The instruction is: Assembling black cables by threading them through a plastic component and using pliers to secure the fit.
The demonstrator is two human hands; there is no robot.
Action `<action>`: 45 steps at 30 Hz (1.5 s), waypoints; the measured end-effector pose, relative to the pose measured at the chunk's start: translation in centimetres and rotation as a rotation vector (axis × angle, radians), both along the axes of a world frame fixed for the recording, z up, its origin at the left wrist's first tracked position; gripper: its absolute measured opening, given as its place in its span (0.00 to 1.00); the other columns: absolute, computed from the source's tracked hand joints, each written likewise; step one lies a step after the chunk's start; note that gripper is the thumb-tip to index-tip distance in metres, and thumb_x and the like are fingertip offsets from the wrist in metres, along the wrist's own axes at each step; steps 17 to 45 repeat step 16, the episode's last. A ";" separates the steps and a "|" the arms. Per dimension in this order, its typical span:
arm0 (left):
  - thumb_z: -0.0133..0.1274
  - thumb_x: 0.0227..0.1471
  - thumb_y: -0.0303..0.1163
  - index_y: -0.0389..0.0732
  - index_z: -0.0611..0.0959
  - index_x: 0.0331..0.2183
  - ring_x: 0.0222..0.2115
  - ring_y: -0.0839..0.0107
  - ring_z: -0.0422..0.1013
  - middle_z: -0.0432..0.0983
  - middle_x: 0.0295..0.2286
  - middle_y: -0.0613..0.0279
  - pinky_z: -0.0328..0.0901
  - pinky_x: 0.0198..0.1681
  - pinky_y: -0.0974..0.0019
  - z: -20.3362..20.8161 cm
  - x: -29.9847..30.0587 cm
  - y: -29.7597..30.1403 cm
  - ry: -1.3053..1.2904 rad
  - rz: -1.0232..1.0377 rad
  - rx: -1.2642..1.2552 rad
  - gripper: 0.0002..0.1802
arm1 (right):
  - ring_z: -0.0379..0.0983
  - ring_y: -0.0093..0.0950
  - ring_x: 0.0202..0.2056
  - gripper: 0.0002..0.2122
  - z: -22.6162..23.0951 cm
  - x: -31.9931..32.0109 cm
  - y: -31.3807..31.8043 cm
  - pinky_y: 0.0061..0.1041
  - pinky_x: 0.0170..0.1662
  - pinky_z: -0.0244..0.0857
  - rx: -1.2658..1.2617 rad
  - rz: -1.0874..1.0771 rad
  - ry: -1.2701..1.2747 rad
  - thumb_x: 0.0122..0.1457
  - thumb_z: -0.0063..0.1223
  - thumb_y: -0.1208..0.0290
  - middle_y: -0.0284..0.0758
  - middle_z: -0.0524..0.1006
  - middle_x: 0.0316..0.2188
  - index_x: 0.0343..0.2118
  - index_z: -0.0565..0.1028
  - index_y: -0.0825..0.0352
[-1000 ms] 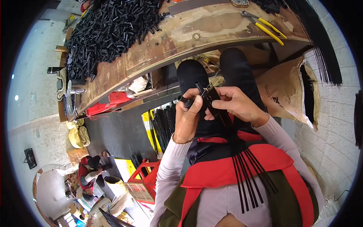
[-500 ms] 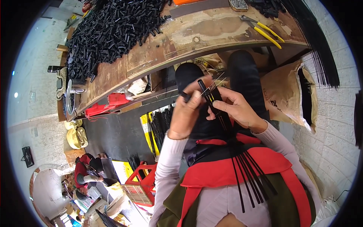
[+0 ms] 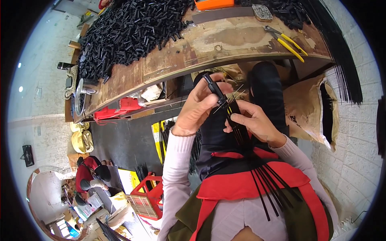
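Observation:
My left hand (image 3: 192, 114) is closed around a short black tube (image 3: 213, 86), thumb on one side and raised fingers on the other. The tube's lower end meets the top of a bundle of thin black rods (image 3: 237, 130), where fine metal wires stick out to the sides. My right hand (image 3: 259, 124) pinches this bundle between thumb and fingers just below the tube. Downward over my lap, the rods fan out in several dark strips across a red apron (image 3: 241, 188). Whether tube and rods are joined I cannot tell.
A wooden workbench (image 3: 165, 58) curves across the far side with a big heap of short black tubes (image 3: 132, 34). Yellow-handled pliers (image 3: 291, 46) lie there, beside long black rods (image 3: 341, 68). At right stands an open brown sack (image 3: 307, 110); lower left, a red stool (image 3: 150, 197) and another person (image 3: 90, 172).
My left hand has turned, its fingers lifted and spread further round the black tube, which now shows more fully. My right hand keeps its hold on the rods. The whole view has shifted slightly.

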State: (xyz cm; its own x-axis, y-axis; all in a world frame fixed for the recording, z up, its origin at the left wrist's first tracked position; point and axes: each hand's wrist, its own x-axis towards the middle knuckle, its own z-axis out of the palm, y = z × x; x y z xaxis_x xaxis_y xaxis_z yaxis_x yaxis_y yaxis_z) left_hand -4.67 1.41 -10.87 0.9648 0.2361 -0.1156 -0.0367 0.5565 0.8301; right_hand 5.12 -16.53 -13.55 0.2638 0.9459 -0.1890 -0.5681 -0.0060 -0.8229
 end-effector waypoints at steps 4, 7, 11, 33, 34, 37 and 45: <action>0.64 0.50 0.38 0.34 0.73 0.49 0.40 0.69 0.75 0.78 0.37 0.55 0.67 0.49 0.67 -0.7 0.2 -0.2 0.105 0.251 0.212 0.29 | 0.76 0.26 0.35 0.10 0.1 0.2 0.1 0.32 0.44 0.75 -0.009 -0.002 0.021 0.64 0.49 0.75 0.38 0.76 0.33 0.46 0.70 0.73; 0.62 0.52 0.34 0.35 0.75 0.46 0.38 0.69 0.75 0.78 0.37 0.57 0.68 0.47 0.67 0.2 0.1 -0.5 0.105 0.232 0.126 0.23 | 0.75 0.26 0.36 0.10 0.2 0.3 0.1 0.32 0.44 0.75 -0.026 -0.016 0.022 0.64 0.48 0.75 0.37 0.76 0.33 0.45 0.70 0.73; 0.62 0.52 0.34 0.36 0.76 0.45 0.37 0.70 0.75 0.78 0.37 0.60 0.69 0.46 0.67 2.2 0.4 -1.8 0.076 0.265 -0.140 0.20 | 0.75 0.25 0.35 0.10 -0.1 0.3 0.2 0.32 0.44 0.75 -0.019 -0.033 0.047 0.64 0.48 0.75 0.37 0.76 0.33 0.46 0.70 0.73; 0.62 0.52 0.35 0.40 0.72 0.51 0.38 0.70 0.76 0.78 0.40 0.63 0.70 0.45 0.67 -1.0 0.2 -0.6 0.101 0.291 0.165 0.27 | 0.75 0.26 0.35 0.12 -0.1 0.2 0.4 0.32 0.44 0.75 0.002 -0.014 0.021 0.64 0.49 0.75 0.37 0.75 0.34 0.49 0.69 0.73; 0.62 0.52 0.35 0.40 0.72 0.51 0.38 0.70 0.76 0.78 0.40 0.63 0.70 0.45 0.67 -1.0 0.2 -0.6 0.101 0.291 0.165 0.27 | 0.75 0.26 0.35 0.12 -0.1 0.2 0.4 0.32 0.44 0.75 0.002 -0.014 0.021 0.64 0.49 0.75 0.37 0.75 0.34 0.49 0.69 0.73; 0.62 0.52 0.35 0.40 0.72 0.51 0.38 0.70 0.76 0.78 0.40 0.63 0.70 0.45 0.67 -1.0 0.2 -0.6 0.101 0.291 0.165 0.27 | 0.75 0.26 0.35 0.12 -0.1 0.2 0.4 0.32 0.44 0.75 0.002 -0.014 0.021 0.64 0.49 0.75 0.37 0.75 0.34 0.49 0.69 0.73; 0.62 0.52 0.35 0.40 0.72 0.51 0.38 0.70 0.76 0.78 0.40 0.63 0.70 0.45 0.67 -1.0 0.2 -0.6 0.101 0.291 0.165 0.27 | 0.75 0.26 0.35 0.12 -0.1 0.2 0.4 0.32 0.44 0.75 0.002 -0.014 0.021 0.64 0.49 0.75 0.37 0.75 0.34 0.49 0.69 0.73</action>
